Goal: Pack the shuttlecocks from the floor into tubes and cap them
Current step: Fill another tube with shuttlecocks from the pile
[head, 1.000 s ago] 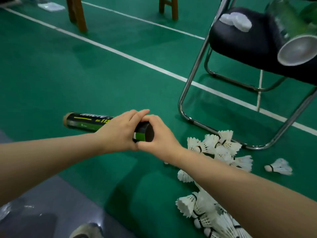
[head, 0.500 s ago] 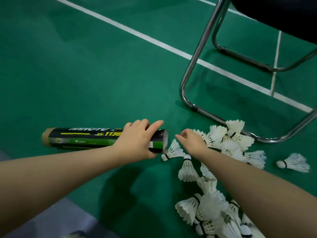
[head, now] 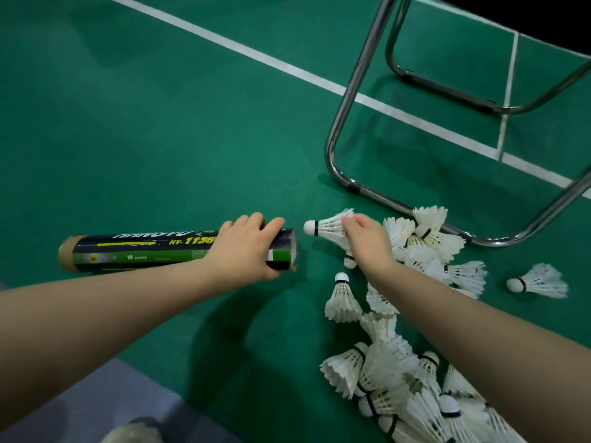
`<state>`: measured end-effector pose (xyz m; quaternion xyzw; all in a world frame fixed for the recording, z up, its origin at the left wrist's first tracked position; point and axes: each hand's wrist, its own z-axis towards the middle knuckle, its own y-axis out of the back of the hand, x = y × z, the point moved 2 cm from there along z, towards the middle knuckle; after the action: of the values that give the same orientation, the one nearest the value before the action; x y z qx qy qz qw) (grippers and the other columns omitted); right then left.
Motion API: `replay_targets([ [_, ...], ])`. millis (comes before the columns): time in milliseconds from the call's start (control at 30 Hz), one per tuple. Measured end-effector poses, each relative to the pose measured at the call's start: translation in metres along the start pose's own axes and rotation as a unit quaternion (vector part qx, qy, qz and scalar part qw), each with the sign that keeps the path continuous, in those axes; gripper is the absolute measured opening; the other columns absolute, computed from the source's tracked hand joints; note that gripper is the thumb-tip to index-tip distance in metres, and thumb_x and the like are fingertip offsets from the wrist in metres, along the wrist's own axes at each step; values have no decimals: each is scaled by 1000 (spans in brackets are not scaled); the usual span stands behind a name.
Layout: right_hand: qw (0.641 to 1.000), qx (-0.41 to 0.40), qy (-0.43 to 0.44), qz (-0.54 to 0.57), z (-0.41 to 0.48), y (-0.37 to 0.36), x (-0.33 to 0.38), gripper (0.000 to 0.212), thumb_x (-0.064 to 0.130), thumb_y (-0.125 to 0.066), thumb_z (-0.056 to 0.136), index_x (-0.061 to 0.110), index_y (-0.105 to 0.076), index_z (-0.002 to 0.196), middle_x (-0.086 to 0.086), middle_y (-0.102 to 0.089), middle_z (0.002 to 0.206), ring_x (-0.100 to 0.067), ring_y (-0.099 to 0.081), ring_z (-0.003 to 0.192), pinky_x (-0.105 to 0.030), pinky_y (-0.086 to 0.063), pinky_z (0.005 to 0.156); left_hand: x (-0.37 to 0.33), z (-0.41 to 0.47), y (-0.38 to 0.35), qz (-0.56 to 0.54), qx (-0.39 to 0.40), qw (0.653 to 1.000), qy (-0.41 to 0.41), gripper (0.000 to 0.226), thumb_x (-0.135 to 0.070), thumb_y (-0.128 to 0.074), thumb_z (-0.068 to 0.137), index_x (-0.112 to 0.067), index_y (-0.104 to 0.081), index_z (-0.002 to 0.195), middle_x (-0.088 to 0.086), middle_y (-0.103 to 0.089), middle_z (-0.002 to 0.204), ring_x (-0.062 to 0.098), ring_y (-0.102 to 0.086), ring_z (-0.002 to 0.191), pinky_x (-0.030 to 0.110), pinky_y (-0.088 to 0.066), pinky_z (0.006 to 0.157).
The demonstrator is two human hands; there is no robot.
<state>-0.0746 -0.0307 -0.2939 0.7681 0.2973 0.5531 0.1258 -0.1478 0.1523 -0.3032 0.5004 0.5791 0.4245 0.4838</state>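
A black and green shuttlecock tube lies level just above the green floor, its open mouth facing right. My left hand grips the tube near that mouth. My right hand pinches the feathers of a white shuttlecock, whose cork tip points left at the tube mouth, a short gap away. A heap of white shuttlecocks spreads over the floor under and right of my right arm. One shuttlecock lies apart at the far right.
A chair's chrome tube frame stands on the floor behind the heap, its lower bar touching the top shuttlecocks. White court lines cross the green floor. A grey strip borders the floor at the lower left.
My right hand left the tube mouth, reached into the heap and now holds a shuttlecock lifted toward the tube. The camera tilted down, and the chair seat dropped out of view.
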Motion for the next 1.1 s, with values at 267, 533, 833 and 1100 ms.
replay_targets([
  [267, 991, 98, 78, 34, -63, 0, 10, 29, 25, -47, 96, 16, -62, 72, 1, -53, 65, -14, -45, 63, -30, -36, 61, -23, -12, 10, -22, 15, 1000, -2, 78, -62, -64, 65, -28, -35, 130, 1, -46, 106, 24, -48, 102, 37, -39, 84],
  [533, 921, 335, -80, 183, -55, -12, 6, 49, 51, -53, 83, 25, -55, 125, 5, -60, 125, -13, -49, 122, -41, -30, 105, -42, -14, 26, -53, -2, 998, -23, 75, -61, -65, 64, -28, -38, 126, -1, -46, 101, 24, -50, 98, 36, -39, 80],
  [833, 956, 119, -86, 255, -36, 4, -7, 37, 38, -41, 97, 14, -65, 82, -11, -60, 68, -29, -59, 78, -42, -45, 92, -48, -8, 18, -45, 13, 999, -28, 76, -62, -65, 64, -26, -38, 125, 0, -47, 102, 24, -50, 98, 36, -39, 80],
  [1100, 857, 192, 182, -442, -51, -8, -91, 66, 29, -60, 87, 30, -27, 144, -4, -38, 142, -24, -49, 115, -35, -43, 97, -50, -20, -3, -11, 52, 998, -40, 79, -64, -64, 65, -29, -34, 129, 0, -46, 107, 23, -48, 102, 36, -40, 84],
])
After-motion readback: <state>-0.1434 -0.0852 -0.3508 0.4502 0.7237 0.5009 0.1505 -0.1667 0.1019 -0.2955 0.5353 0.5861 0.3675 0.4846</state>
